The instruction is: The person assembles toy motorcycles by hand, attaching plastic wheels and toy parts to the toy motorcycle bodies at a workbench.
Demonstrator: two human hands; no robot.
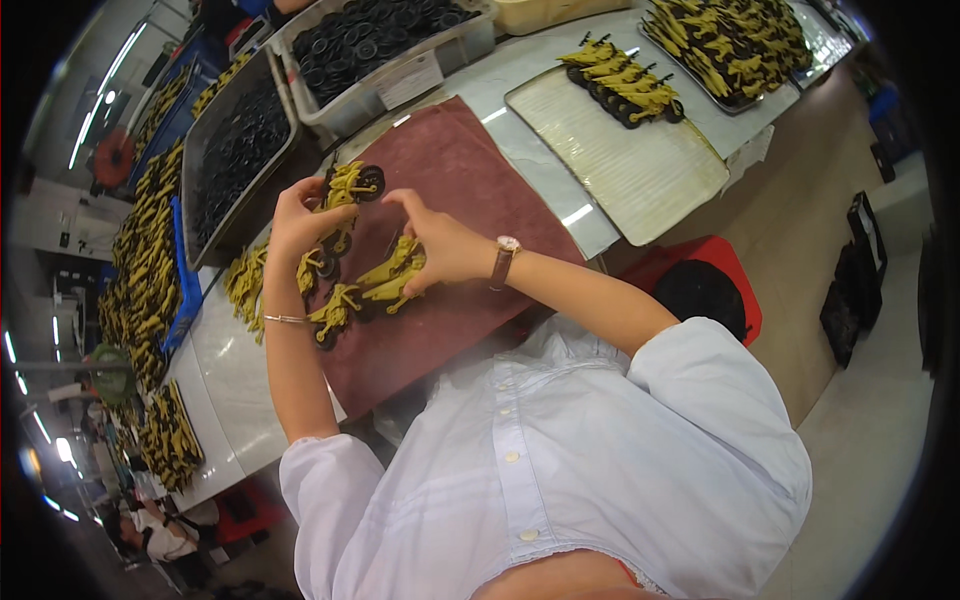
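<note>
Head view: worker's two bare hands over a red-brown mat (pixel 490 190) on a white table (pixel 228 395).
L hand (pixel 298 228): fingers curled, thumb opp., about the upper toy (pixel 346 186), a yellow bike w/ black wheel; firm clamp or light touch, can't tell.
R hand (pixel 445 245): thumb & index well apart, middle toy (pixel 395 265) in the gap btwn; index tip clear of it, thumb tip just beside; contact of other fingers can't be told.
Key relation: middle toy lies on mat, L of R palm, bodyward of R index tip; long axis diag., lower L to upper R. R hand nearer; L hand farther off, up & to L.
Lower toy (pixel 335 315): on mat, nr lower L end of middle toy, below L hand.
Wrists: bracelet (pixel 287 319) on L, watch (pixel 508 244) on R.
Far side: heap of black rings (pixel 370 45); small black parts (pixel 235 160) to L.
R of mat: pale tray (pixel 625 180) w/ row of bikes (pixel 620 85) at far end.
</note>
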